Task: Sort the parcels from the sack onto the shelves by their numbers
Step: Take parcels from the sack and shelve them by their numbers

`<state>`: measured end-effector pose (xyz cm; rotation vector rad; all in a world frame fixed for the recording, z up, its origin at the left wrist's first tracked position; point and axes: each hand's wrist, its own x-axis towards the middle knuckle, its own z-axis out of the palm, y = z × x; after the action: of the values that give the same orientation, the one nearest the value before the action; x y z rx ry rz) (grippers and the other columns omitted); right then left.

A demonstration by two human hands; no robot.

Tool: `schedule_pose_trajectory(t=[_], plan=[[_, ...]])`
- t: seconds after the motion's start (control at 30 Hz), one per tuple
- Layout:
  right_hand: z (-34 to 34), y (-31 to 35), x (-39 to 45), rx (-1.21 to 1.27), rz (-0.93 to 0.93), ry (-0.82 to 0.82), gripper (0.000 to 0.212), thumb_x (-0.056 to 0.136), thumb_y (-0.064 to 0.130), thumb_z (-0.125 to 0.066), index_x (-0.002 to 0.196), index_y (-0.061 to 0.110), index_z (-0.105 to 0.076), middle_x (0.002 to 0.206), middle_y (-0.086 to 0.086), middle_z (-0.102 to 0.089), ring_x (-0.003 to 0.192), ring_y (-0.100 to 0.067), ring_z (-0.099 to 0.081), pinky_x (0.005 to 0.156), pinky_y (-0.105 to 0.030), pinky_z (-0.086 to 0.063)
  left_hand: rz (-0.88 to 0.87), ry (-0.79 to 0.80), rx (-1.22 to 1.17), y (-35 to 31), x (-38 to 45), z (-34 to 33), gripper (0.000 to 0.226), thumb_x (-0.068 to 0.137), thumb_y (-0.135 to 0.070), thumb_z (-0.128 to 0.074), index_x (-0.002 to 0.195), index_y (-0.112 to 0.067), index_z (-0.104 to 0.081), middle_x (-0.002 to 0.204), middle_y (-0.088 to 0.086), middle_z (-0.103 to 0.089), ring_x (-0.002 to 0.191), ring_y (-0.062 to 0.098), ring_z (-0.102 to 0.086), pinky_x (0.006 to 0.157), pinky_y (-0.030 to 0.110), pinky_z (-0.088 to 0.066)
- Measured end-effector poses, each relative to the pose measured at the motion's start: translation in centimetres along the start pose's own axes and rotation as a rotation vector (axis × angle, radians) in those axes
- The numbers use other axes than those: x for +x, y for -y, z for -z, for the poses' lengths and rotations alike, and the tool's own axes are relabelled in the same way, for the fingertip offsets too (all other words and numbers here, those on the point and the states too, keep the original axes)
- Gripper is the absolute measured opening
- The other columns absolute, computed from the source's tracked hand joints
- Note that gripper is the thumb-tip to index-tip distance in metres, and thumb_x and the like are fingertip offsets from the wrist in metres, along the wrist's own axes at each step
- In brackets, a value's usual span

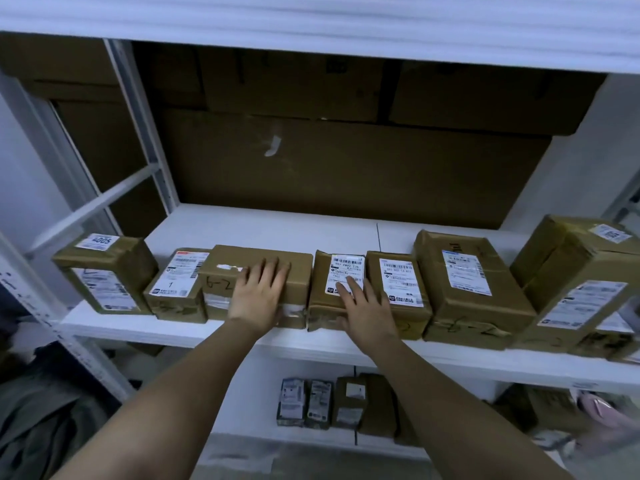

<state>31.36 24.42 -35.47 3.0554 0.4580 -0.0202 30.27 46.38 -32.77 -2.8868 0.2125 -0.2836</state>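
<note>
From the head camera you face a white shelf (214,336) carrying a row of brown parcels lined up along its front edge, labels up, which looks like a choice made so the numbers can be read at a glance. Your left hand (259,293) lies flat on the wide box (301,268) marked "6-2" on its front face, fingers straight and spread, gripping nothing; it looks as if you are pressing or nudging it into line. Your right hand (367,311) rests on the neighbouring labelled parcel (323,271), fingers stretched over the white label and the thumb down at the front edge, so it is open too, steadying the parcel without clasping it. Those two parcels sit just beside each other, nearly touching. To the left stand a small box with a "1" on its label (173,289) and a taller one tagged "4005" (104,268); to the right come three more boxes, the nearest (398,289) touching the parcel under your right hand. A lower shelf (242,403) holds several smaller packets (320,403) standing side by side. The sack is hard to make out; the dark fabric at lower left (41,410) may be it, but you cannot tell. Large cartons (346,161) fill the space behind.
</note>
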Motion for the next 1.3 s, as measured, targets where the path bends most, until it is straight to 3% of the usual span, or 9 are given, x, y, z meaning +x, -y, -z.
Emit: schedule_pose_trajectory(t=[0.47,0.57,0.7,0.83,0.93,1.07,1.2,1.3], plan=[[-0.1,0.6,0.2,0.024,-0.032,-0.002,0.068,0.1,0.051,-0.03,0.155,0.026,0.002,0.163,0.0,0.004,0.149,-0.028,0.003,0.118,-0.051,-0.008,0.023,0.01,-0.054,-0.2,-0.1,-0.4,0.087,0.089,-0.048,-0.05,0.153,-0.019,0.001,0.159,0.009,-0.011,0.146,0.03,-0.009,0.119,0.048,-0.007],[0.1,0.0,-0.4,0.052,0.006,-0.079,0.073,0.096,0.055,-0.036,0.155,0.025,-0.004,0.162,0.0,-0.004,0.149,-0.026,-0.001,0.118,-0.051,-0.008,-0.037,-0.095,-0.106,-0.2,-0.6,0.2,0.083,0.084,-0.043,-0.057,0.152,-0.014,-0.018,0.155,0.012,-0.024,0.145,0.03,-0.019,0.119,0.049,-0.006],[0.3,-0.8,-1.9,0.072,0.112,-0.257,0.065,0.094,0.047,-0.046,0.15,0.02,-0.029,0.154,-0.002,-0.031,0.144,-0.021,-0.025,0.115,-0.046,-0.02,-0.233,-0.321,-0.126,-1.5,-1.2,1.2,0.065,0.07,-0.032,-0.069,0.128,-0.008,-0.056,0.127,0.013,-0.056,0.119,0.03,-0.054,0.108,0.048,-0.036],[0.3,-1.7,-4.2,0.048,0.209,-0.449,0.037,0.084,0.033,-0.062,0.117,0.018,-0.062,0.112,0.0,-0.063,0.103,-0.02,-0.06,0.086,-0.035,-0.046,-0.368,-0.38,-0.112,-4.5,-2.6,2.1,0.042,0.074,-0.03,-0.055,0.109,-0.009,-0.064,0.105,0.01,-0.061,0.094,0.027,-0.06,0.088,0.038,-0.045],[-0.6,-2.7,-6.2,0.033,0.229,-0.475,0.025,0.074,0.027,-0.071,0.097,0.019,-0.066,0.09,0.002,-0.064,0.083,-0.019,-0.062,0.07,-0.03,-0.047,-0.426,-0.326,-0.099,-7.1,-4.0,2.4,0.024,0.072,-0.028,-0.059,0.09,-0.012,-0.063,0.085,0.006,-0.059,0.076,0.025,-0.06,0.067,0.033,-0.043],[-2.4,-4.7,-9.3,0.057,0.223,-0.35,0.028,0.076,0.021,-0.07,0.104,0.02,-0.067,0.094,0.001,-0.064,0.086,-0.02,-0.062,0.071,-0.031,-0.047,-0.439,-0.164,-0.168,-10.4,-5.7,2.0,0.028,0.065,-0.026,-0.074,0.088,-0.013,-0.063,0.082,0.005,-0.06,0.068,0.022,-0.061,0.055,0.027,-0.045],[-4.4,-6.2,-12.4,0.107,0.17,-0.126,0.035,0.093,0.023,-0.046,0.127,0.019,-0.053,0.121,-0.003,-0.055,0.113,-0.023,-0.05,0.094,-0.036,-0.037,-0.415,0.114,-0.196,-13.5,-7.2,0.3,0.041,0.091,-0.029,-0.045,0.13,-0.015,-0.043,0.121,0.009,-0.052,0.101,0.029,-0.057,0.078,0.037,-0.043],[-5.7,-7.0,-15.0,0.126,0.075,-0.058,0.036,0.094,0.024,-0.044,0.129,0.017,-0.05,0.125,-0.005,-0.052,0.116,-0.025,-0.048,0.096,-0.037,-0.038,-0.429,0.216,-0.189,-15.6,-7.9,-0.4,0.048,0.094,-0.032,-0.043,0.138,-0.017,-0.032,0.131,0.009,-0.046,0.109,0.03,-0.054,0.083,0.039,-0.044]])
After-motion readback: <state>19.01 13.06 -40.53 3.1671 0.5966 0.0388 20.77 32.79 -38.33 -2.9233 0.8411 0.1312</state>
